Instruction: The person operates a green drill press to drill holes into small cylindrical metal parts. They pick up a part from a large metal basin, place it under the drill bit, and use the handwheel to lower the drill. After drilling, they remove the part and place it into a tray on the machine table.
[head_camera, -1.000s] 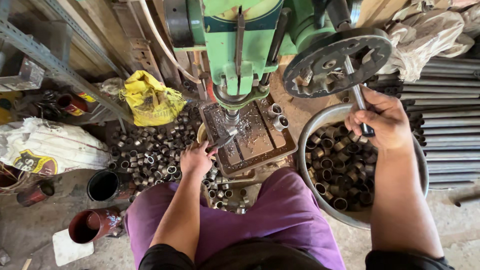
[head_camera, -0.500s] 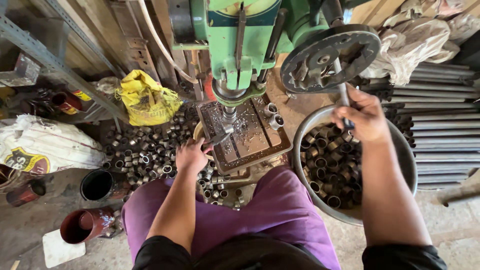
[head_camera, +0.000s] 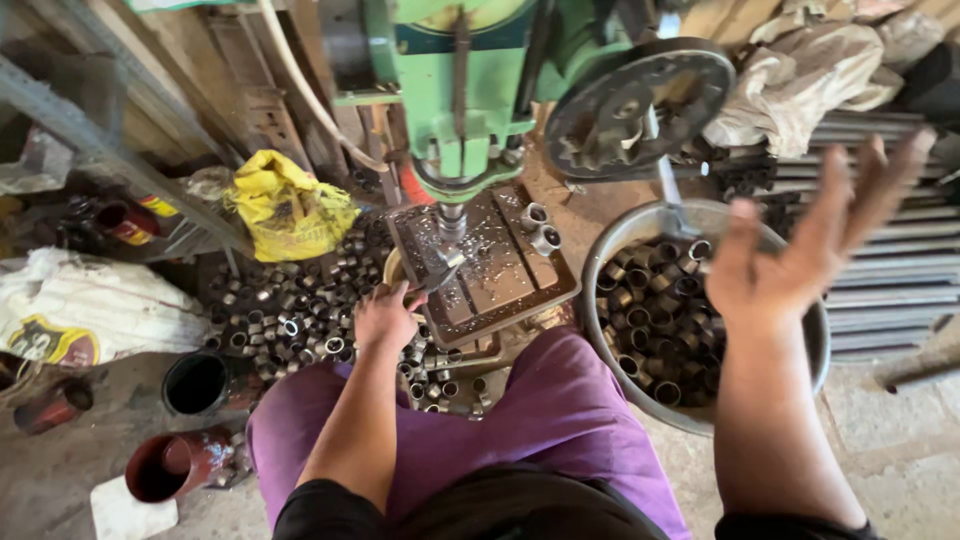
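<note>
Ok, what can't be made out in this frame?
Head view only:
- Part under the drill: small, buried in chips.
- What the left hand grips: its fingers cover it.
- Right hand: fingertips motion-blurred, open, empty.
- Basin: near rim behind the right arm.
- Drill press top: cut off by the edge.

Both forearms bare from elbow to wrist. Black short sleeves (head_camera: 330, 505) end just above the elbows, showing at 7 and 5 o'clock along the bottom edge. Purple cloth (head_camera: 560, 420) covers the lap and thighs, loose, softly creased. Left hand (head_camera: 385, 318) and right hand (head_camera: 790, 255) ungloved; no rings, watch or bands visible. Right hand's fingers (head_camera: 870, 195) motion-blurred.
</note>
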